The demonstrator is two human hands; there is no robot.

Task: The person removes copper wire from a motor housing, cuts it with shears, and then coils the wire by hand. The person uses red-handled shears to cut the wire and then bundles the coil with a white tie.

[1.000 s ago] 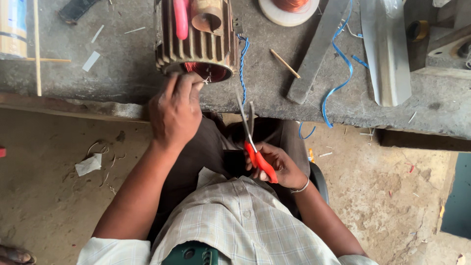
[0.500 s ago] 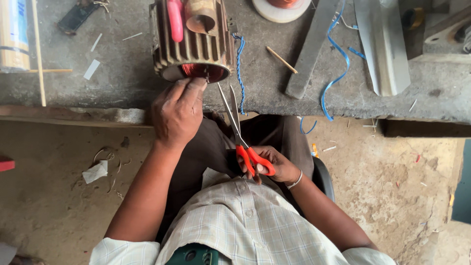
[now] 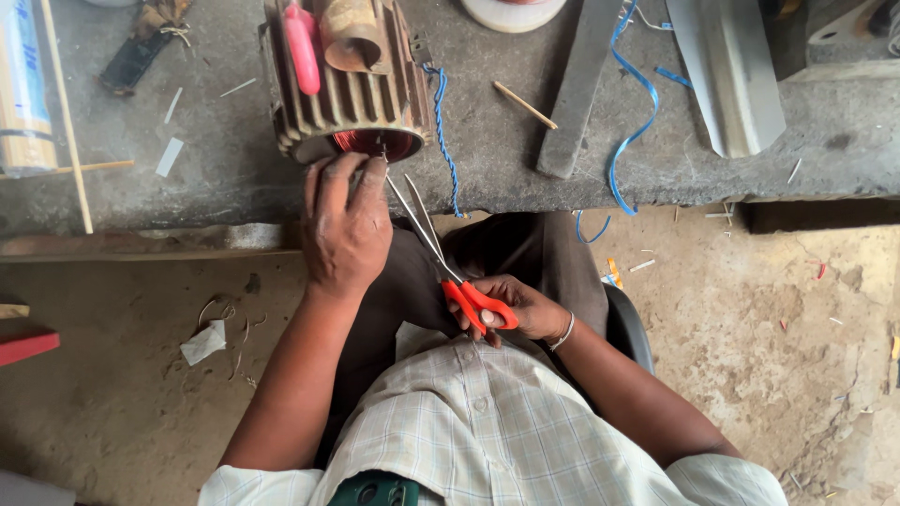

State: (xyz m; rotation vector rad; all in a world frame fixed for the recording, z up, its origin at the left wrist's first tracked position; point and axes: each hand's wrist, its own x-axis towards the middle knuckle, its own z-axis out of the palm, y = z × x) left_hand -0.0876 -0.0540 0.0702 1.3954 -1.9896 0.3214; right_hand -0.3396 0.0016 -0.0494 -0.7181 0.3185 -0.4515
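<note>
Clamped around the orange handles, my right hand [image 3: 514, 309] holds the scissors [image 3: 448, 267] with fingers through the loops, just above my lap and near the checked shirt [image 3: 487, 422]. Their long axis runs on a slant from that hand up and away toward the motor [image 3: 347, 80], tips pointing at its open end; the two thin blades stand a little apart in a narrow V, and their tips reach close beside my left hand. Whether the blades touch anything at the tips I cannot tell. My left hand [image 3: 345, 225] lies palm down below the motor, fingers drawn together and pressed up against the lower rim of its open end, where red copper winding [image 3: 375, 142] shows; what the fingertips pinch there is hidden. The ribbed motor sits at the near edge of the grey bench [image 3: 234, 169], its axis pointing toward me. On top of the motor rest a red handle [image 3: 302, 47] and a brown paper roll [image 3: 352, 37]. A blue twisted cord [image 3: 442, 122] hangs just right of the motor, and farther right of it lie a small wooden stick [image 3: 525, 104], a flat grey bar [image 3: 581, 84] and a blue strap [image 3: 633, 112].
</note>
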